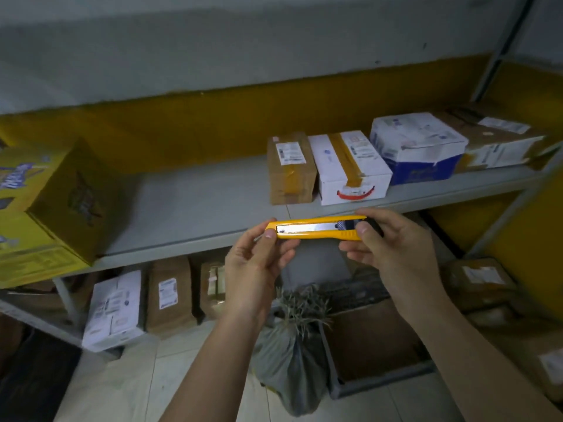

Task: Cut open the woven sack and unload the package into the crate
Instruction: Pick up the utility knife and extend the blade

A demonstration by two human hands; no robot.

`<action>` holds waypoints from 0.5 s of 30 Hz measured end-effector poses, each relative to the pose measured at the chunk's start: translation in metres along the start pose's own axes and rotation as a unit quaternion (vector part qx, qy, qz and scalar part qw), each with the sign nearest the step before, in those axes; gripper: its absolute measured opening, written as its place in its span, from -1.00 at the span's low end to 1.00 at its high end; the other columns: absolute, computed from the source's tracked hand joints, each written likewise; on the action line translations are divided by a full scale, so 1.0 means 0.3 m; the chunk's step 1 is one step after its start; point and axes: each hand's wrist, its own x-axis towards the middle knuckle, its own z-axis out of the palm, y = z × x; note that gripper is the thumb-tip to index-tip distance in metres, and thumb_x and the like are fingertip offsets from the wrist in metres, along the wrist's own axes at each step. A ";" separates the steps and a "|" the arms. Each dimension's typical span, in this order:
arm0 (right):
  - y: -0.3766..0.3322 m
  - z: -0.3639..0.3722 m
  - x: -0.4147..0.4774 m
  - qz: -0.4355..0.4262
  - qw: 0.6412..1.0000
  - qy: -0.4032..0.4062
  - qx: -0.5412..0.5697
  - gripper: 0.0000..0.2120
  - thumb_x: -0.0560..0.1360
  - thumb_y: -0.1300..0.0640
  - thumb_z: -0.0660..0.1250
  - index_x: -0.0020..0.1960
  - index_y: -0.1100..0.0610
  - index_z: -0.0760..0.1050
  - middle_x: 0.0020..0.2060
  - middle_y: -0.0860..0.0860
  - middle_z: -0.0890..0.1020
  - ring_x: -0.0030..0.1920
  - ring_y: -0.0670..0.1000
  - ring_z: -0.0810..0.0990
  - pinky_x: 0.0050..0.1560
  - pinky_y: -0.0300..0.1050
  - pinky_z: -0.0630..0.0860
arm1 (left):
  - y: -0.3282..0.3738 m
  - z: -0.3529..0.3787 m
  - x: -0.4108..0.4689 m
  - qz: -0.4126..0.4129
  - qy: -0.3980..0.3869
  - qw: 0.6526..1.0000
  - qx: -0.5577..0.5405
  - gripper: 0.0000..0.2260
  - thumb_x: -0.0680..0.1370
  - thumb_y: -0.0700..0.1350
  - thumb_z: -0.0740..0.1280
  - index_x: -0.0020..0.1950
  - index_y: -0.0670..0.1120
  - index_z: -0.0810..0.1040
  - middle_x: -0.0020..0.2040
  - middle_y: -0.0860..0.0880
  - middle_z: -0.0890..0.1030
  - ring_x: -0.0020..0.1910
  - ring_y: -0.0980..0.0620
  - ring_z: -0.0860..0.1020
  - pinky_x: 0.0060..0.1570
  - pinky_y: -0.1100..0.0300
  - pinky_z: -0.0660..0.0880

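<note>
1. You hold the yellow utility knife (pixel 316 231) in both hands at mid-frame, in front of the edge of the grey shelf (pixel 198 208).
2. Knife long axis: runs left to right across the view and is nearly level, with the right end slightly higher. The metal blade channel faces the camera.
3. Nose end points to your left and the black rear end to your right. The dark slider sits near the right end. Your fingers cover the tip, so I cannot tell whether any blade protrudes.
4. Left hand (pixel 256 263): thumb and curled fingers pinch the nose end of the knife.
5. Right hand (pixel 393 248): fingers wrap the rear end, and the thumb lies on the body just beside the slider.
6. Woven sack (pixel 292 367): on the tiled floor below your hands, standing upright, with its bunched, frayed top pointing up. Neither hand touches it.
7. Crate (pixel 384 378): on the floor just to the right of the sack. Its grey rim is visible; its contents are too dim to identify.
8. On the shelf behind the knife are a brown parcel (pixel 289 172), a taped white box (pixel 350 169) and a blue-and-white box (pixel 417 147), side by side. A yellow carton (pixel 45 208) sits at the far left.
</note>
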 end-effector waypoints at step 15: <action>1.116 0.007 0.016 -0.041 0.999 -0.011 -0.009 -0.82 0.58 0.29 0.30 0.18 0.24 0.50 -0.09 0.08 0.71 -0.26 0.05 0.73 -0.22 -0.11 0.68 | -0.942 -0.562 0.297 0.102 -0.046 0.994 -0.002 -0.72 0.50 -0.15 0.37 0.19 -0.17 0.59 -0.12 -0.05 0.74 -0.13 0.02 0.71 -0.11 0.23 0.64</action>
